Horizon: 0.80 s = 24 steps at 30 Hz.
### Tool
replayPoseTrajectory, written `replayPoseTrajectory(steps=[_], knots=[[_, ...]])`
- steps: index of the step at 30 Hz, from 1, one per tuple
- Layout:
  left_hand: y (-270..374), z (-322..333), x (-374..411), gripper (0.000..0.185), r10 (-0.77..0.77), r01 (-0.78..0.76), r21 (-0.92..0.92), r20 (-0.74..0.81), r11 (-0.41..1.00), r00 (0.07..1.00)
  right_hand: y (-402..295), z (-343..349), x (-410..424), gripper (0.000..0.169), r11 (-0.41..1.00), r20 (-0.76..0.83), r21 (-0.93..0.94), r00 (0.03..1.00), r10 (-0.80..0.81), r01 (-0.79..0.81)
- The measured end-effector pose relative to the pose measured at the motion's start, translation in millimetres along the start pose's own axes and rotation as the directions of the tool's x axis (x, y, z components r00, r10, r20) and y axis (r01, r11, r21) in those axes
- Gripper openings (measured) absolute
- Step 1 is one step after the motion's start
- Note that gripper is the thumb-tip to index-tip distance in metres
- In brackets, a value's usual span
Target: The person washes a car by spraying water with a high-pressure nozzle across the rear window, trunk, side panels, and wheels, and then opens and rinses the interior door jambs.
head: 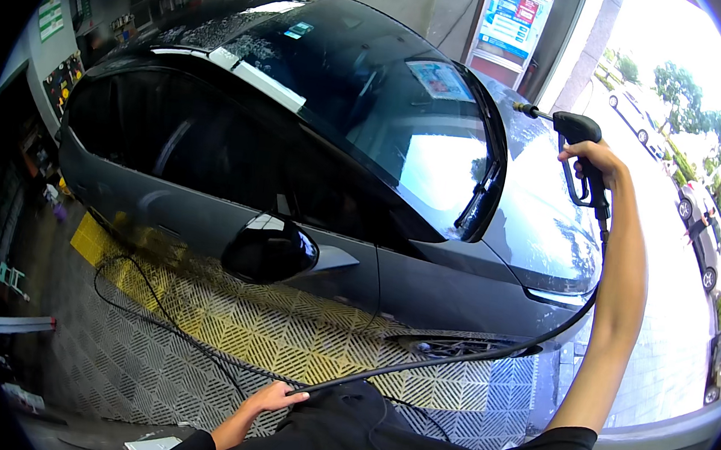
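Observation:
My right hand (597,161) grips a black pressure-washer spray gun (578,128), raised beside the hood, with its short brass-tipped nozzle pointing left over the car. From the gun's handle a black hose (484,358) runs down and across my body. Low in front of me, my left hand (276,397) is closed around that hose. A dark grey car (330,280) fills the middle of the view, its windshield (371,97) and hood (541,221) wet in places. No spray is plainly visible at the nozzle.
Yellow and grey slatted floor tiles (298,348) lie under and beside the car, with hose loops (153,316) across them. The black side mirror (271,249) juts toward me. A poster stand (513,26) is beyond the hood. Parked cars (700,235) stand outside at right.

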State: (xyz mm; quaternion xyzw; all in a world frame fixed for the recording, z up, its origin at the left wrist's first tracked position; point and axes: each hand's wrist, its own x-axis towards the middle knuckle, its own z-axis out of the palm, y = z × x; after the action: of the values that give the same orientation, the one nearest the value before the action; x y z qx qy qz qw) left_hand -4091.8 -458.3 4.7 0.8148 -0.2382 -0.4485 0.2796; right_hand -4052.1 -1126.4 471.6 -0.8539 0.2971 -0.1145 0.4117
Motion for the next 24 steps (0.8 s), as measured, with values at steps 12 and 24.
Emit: replayPoseTrajectory(steps=[12, 24], knots=[[-20.4, 18.3, -15.2, 0.078, 0.072, -0.086, -0.143, -0.097, 0.986, 0.993, -16.5, -4.7, -62.6, 0.024, 0.988, -0.091, 0.103, 0.99, -0.104, 0.113], [-39.6, 22.9, -18.0, 0.077, 0.058, -0.064, -0.17, -0.042, 0.983, 0.997, -43.8, 21.1, -79.3, 0.02, 0.998, -0.227, -0.067, 0.974, 0.002, -0.017]])
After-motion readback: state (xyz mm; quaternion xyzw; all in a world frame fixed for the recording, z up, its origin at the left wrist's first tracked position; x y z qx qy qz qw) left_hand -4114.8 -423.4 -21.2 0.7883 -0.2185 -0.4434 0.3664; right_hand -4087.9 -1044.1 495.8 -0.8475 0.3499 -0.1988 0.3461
